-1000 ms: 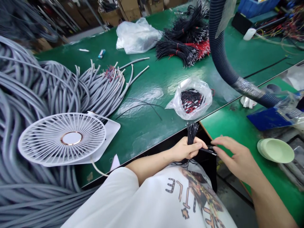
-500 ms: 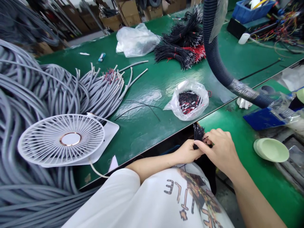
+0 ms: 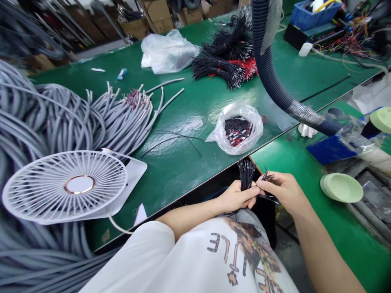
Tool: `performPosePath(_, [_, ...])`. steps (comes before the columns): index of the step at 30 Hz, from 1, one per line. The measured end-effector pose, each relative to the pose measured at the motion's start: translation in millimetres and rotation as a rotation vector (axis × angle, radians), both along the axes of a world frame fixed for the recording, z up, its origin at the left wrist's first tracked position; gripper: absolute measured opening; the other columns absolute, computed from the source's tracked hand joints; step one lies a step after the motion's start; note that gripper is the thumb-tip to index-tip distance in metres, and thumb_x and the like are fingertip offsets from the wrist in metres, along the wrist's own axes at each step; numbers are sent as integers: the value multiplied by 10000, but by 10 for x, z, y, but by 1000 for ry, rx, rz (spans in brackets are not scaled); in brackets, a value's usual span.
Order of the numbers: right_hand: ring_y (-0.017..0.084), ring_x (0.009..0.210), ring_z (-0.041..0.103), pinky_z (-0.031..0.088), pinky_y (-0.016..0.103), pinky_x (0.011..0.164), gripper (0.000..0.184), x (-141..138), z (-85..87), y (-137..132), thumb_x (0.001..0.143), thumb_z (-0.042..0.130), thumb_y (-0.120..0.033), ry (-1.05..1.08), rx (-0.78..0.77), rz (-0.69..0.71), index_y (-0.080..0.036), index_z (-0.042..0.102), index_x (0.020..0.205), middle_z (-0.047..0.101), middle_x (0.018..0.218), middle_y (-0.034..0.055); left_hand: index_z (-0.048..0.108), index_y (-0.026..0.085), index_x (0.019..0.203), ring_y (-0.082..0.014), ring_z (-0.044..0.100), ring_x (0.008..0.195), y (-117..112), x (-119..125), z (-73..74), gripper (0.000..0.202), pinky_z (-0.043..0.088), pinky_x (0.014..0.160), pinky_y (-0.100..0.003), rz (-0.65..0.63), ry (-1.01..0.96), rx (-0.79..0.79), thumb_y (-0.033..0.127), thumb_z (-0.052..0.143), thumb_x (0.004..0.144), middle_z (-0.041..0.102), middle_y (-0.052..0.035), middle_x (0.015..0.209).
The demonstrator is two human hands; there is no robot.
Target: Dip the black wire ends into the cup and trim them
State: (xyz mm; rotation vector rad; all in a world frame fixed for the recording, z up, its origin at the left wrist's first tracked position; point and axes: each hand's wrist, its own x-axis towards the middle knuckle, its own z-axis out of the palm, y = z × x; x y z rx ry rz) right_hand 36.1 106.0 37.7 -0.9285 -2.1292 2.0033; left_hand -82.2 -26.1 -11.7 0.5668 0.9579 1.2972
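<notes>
A bundle of thin black wires (image 3: pixel 246 174) stands upright in my left hand (image 3: pixel 238 196), whose fingers are wrapped round it just past the table edge. Close beside it, my right hand (image 3: pixel 281 189) pinches a few black wires (image 3: pixel 268 176) between thumb and fingers, their ends sticking out above and below. The fingertips of both hands nearly meet. On the green table ahead, an open clear plastic bag (image 3: pixel 240 128) holds small black, red and whitish pieces. Farther back lie larger tied bundles of black wires (image 3: pixel 224 61), with red ones among them.
Thick grey cables (image 3: pixel 73 110) are heaped at the left, behind a white fan (image 3: pixel 100 175). A ribbed dark hose (image 3: pixel 271 81) curves down at the right. A pale green bowl (image 3: pixel 343 188) and a blue scoop-like piece (image 3: pixel 330 150) are at far right. A plastic bag (image 3: pixel 168 51) lies farther back.
My right hand has drawn slightly apart from the left, with a few black wires now showing in its fingers. The left hand's bundle is more visible. The whole view has shifted a little.
</notes>
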Motion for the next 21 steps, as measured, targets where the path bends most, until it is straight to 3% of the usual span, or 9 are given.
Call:
performPosePath(6, [116, 626, 556, 434, 247, 644, 219, 76, -46, -3, 749, 755, -364, 36, -139, -93, -159, 693, 791, 643, 658, -4, 695, 72, 958, -26, 286, 347, -10, 21, 11, 498, 185, 384, -193, 8, 1, -17, 550, 601, 856, 499, 46, 459])
performPosePath(10, [108, 642, 573, 442, 229, 656, 210, 114, -78, -5, 772, 746, -365, 61, -147, -115, -162, 698, 743, 660, 670, 0, 695, 74, 983, -24, 271, 334, -9, 46, -8, 514, 173, 377, -197, 26, -31, -32, 559, 554, 883, 525, 34, 466])
performPosePath(16, [94, 631, 568, 455, 207, 636, 236, 88, -101, -44, 753, 763, -349, 90, -159, -184, -162, 666, 646, 651, 667, -3, 675, 83, 840, -33, 303, 354, -3, 60, -3, 450, 187, 397, -204, 76, 33, -39, 533, 648, 830, 505, 36, 439])
performPosePath(21, [112, 642, 591, 490, 228, 646, 210, 89, -106, -66, 744, 765, -359, 90, -170, -205, -169, 690, 693, 665, 690, 13, 683, 86, 816, -33, 283, 352, -6, 50, 23, 502, 184, 407, -212, 76, 73, -50, 570, 564, 874, 497, 33, 437])
